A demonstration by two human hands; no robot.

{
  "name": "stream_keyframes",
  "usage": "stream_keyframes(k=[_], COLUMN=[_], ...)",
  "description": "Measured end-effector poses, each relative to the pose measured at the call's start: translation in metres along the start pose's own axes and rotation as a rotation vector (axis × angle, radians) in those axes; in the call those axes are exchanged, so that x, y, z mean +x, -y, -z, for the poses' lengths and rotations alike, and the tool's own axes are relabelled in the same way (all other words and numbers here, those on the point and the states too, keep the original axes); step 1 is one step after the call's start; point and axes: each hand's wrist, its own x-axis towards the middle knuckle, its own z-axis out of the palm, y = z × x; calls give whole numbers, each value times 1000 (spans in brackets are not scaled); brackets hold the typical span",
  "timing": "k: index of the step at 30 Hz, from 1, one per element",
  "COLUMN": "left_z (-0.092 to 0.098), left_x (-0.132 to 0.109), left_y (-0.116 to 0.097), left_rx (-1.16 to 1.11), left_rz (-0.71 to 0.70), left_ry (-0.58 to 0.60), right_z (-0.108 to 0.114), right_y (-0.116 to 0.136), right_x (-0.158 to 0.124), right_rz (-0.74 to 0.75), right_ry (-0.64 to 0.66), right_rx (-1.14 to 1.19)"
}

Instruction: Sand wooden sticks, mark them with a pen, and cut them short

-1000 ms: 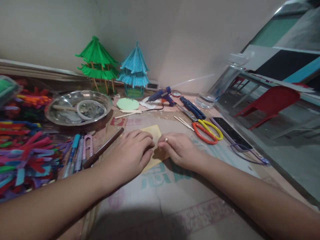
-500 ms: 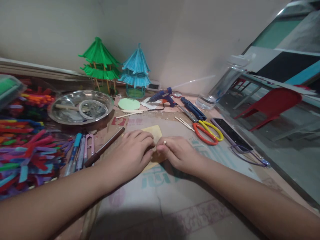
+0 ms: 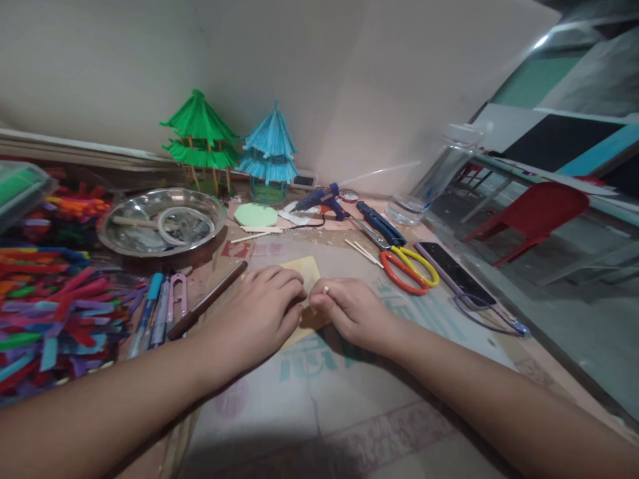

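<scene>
Nearest, a printed sheet [image 3: 279, 406] covers much of the desk [image 3: 150, 462], this side of & under a sq. of yellow paper [image 3: 305, 266]. On the paper's L part, the person's L hand [image 3: 264, 306] lies palm down, fingers side by side, thumb apart, hiding much of it. At its R edge, the R hand [image 3: 352, 309] is closed in a fist, fingers clamped on a thin pale stick [image 3: 326, 290], only the tip showing; the rest is hidden. L of the paper: a brown marker [image 3: 207, 301] next to the L wrist, then a pink clip-like item [image 3: 177, 293], a blue-capped pen [image 3: 148, 306] & a heap of multicolored fuzzy strips [image 3: 64, 306]. R of it: orange-&-yellow-handled scissors [image 3: 392, 251], w/ a phone [image 3: 456, 273] farther out. Beyond the paper, two loose sticks [image 3: 364, 254] lie nr the scissors; more sticks [image 3: 255, 233] & a pale green pad [image 3: 255, 215] sit btwn paper & models. Also beyond: a metal dish [image 3: 162, 251] to the L, a blue glue gun [image 3: 324, 197] straight back, a clear bottle [image 3: 407, 209] to the R. Farther back, green [image 3: 200, 126] & blue pagoda models [image 3: 269, 143] stand by the wall; a red chair [image 3: 536, 213] is far R, off the desk.
</scene>
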Motion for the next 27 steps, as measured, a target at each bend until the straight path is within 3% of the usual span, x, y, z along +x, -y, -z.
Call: stream_keyframes(k=[11, 15, 24, 27], left_z=[1, 1, 1, 1], left_x=[0, 0, 0, 0], left_y=[-1, -1, -1, -2], left_rx=[-7, -11, 9, 10], left_rz=[22, 8, -1, 11], left_ry=[29, 22, 21, 27], right_z=[-2, -2, -2, -2], right_y=[-1, 0, 0, 2], right_x=[2, 2, 4, 3], right_rz=[10, 28, 75, 29], right_ry=[-66, -15, -39, -31], right_rx=[-69, -14, -32, -67])
